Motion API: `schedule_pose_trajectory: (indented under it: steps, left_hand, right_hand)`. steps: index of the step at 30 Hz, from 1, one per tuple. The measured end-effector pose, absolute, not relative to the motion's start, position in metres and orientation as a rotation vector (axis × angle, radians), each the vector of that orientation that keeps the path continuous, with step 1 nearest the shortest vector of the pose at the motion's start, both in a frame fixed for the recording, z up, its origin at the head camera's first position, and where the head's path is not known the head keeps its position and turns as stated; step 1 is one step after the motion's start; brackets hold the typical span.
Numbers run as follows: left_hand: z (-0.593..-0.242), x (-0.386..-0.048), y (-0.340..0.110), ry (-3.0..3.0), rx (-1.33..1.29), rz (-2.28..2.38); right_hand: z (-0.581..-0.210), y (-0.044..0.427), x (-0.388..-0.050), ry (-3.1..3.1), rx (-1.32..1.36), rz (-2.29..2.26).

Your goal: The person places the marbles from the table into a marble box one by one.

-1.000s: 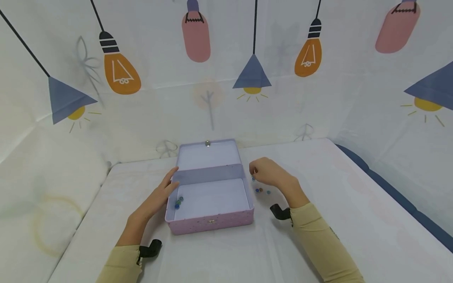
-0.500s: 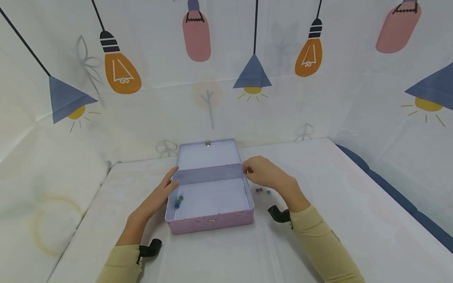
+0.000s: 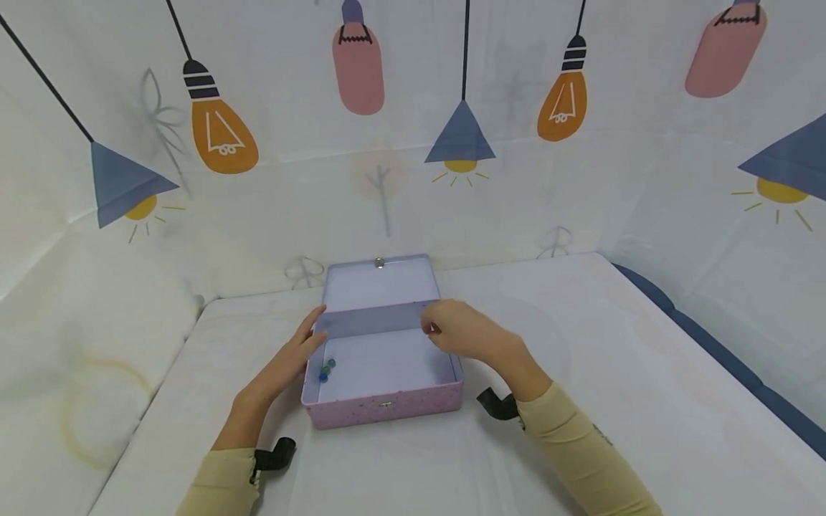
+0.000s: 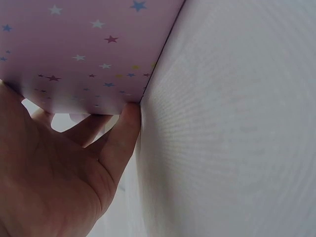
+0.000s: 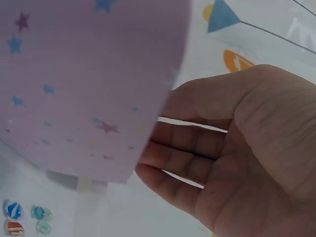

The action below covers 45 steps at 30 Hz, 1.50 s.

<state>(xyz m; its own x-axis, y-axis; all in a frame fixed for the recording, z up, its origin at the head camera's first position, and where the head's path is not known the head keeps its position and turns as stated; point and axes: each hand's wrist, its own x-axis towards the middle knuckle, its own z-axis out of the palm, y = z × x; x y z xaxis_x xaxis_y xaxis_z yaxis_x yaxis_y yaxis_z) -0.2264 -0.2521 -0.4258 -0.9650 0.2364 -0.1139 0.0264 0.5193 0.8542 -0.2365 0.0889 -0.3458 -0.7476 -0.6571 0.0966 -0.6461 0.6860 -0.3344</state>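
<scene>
Marbles [image 3: 325,370]: likely light, hard, slippery; pinch round the middle. Left hand [image 3: 293,357]: spread against box [image 3: 419,402]. Right hand [image 3: 466,331]: curled, cannot tell if holding.

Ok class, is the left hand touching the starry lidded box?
Touching: the left wrist view shows the left hand, one of its fingers against the starry lidded box, no gap.

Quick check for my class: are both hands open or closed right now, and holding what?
Left hand: open, resting against the box's left side.
Right hand: curled over the box; whether it holds anything can't be told.
</scene>
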Motion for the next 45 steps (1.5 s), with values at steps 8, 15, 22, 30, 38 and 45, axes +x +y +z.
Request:
schedule_pose_trajectory:
  steps: [8,15,22,30,38,45]
  left_hand:
    - [-0.426,-0.226,-0.252,2.543,0.226,1.433]
    - [-0.426,-0.226,-0.252,2.546,0.216,1.429]
    - [-0.425,-0.227,-0.252,2.554,0.22,1.418]
    - [-0.424,-0.227,-0.252,2.557,0.233,1.416]
    - [-0.424,-0.227,-0.253,2.567,0.228,1.412]
    - [-0.425,-0.225,-0.252,2.563,0.223,1.414]
  right_hand:
    - [-0.361,0.076,-0.236,2.823,-1.187,-0.45]
    - [-0.381,0.063,-0.237,2.765,-1.285,-0.385]
    - [-0.39,0.051,-0.229,2.724,-1.234,-0.369]
    - [-0.394,0.043,-0.226,2.678,-1.175,-0.366]
    - [-0.394,0.042,-0.226,2.669,-1.141,-0.356]
    - [-0.396,0.042,-0.227,2.656,-1.136,-0.346]
